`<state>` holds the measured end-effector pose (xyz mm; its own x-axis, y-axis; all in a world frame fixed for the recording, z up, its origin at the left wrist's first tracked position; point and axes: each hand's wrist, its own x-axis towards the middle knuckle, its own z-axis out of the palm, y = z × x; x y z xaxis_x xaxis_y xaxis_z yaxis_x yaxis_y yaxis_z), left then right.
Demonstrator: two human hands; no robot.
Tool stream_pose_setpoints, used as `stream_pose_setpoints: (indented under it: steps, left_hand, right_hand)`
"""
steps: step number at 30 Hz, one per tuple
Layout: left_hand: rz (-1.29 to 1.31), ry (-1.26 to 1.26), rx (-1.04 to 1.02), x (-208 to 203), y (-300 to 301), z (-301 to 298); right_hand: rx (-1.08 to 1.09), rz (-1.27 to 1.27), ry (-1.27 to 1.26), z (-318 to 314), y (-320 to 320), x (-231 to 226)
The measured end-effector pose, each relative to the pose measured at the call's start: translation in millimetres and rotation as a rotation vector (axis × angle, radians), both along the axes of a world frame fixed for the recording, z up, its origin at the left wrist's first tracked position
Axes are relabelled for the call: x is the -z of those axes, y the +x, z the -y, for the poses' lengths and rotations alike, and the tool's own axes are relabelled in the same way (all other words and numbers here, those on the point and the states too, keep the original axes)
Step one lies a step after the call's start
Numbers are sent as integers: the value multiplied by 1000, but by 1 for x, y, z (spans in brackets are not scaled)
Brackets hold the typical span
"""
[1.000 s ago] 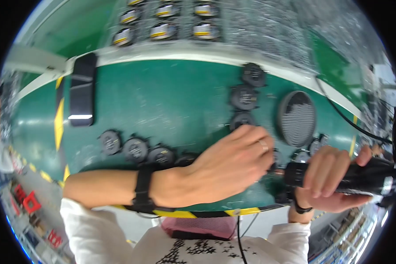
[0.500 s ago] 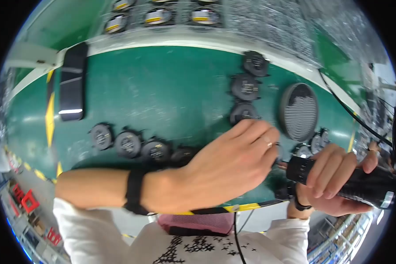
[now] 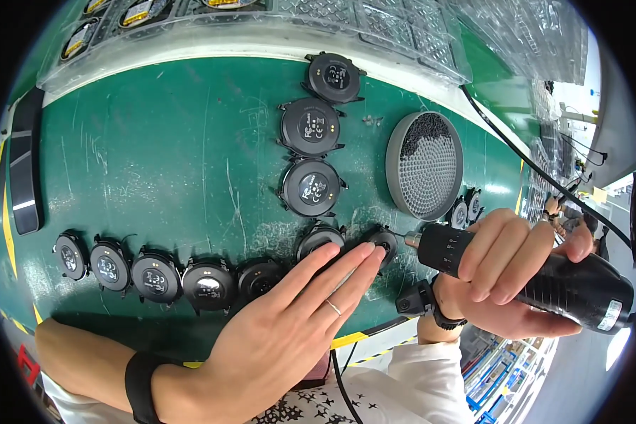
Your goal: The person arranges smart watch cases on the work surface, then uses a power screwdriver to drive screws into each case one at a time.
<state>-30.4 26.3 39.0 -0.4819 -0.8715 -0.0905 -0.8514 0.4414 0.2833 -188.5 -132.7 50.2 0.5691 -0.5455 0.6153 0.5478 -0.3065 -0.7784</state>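
My left hand (image 3: pixel 283 328) lies with fingers stretched out, their tips resting at two round black watch cases. One watch case (image 3: pixel 321 237) is partly under the fingers; the smaller-looking watch case (image 3: pixel 381 247) is beside the fingertips. My right hand (image 3: pixel 509 275) is closed around a black electric screwdriver (image 3: pixel 442 249), held nearly level. Its thin bit reaches the edge of the right-hand watch case; whether it sits on a screw is too small to tell. Beyond my left fingers, a column of watch cases (image 3: pixel 309 187) lies back-up. To the left, several more (image 3: pixel 157 277) form a curved row.
A round grey dish (image 3: pixel 396 177) of tiny dark screws stands on the green bench mat (image 3: pixel 184 162). Further watch cases (image 3: pixel 459 212) lie behind the screwdriver. Clear plastic trays (image 3: pixel 226 32) line the far edge. A black cable (image 3: pixel 523 152) runs along the right; a long black block (image 3: pixel 27 162) lies far left.
My left hand has gone from bunched fingers near the column to fingers spread over the watch cases. The screwdriver bit now meets a watch case's edge. The whole view has shifted.
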Motion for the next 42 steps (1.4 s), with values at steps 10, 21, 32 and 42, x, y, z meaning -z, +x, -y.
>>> stream_pose_setpoints:
  steps: [10,21,32,42]
  left_hand:
    - [108,-65,-5,5,-1,0]
    - [176,-43,54,0,4,4]
    - [101,-34,10,6,1,0]
    - [116,-56,-14,8,-1,4]
  right_hand:
    - [2,-10,17,-1,-2,0]
    - [24,-19,29,-1,-2,0]
    - [46,-27,10,-3,-3,0]
    - [17,-44,-53,-3,3,8]
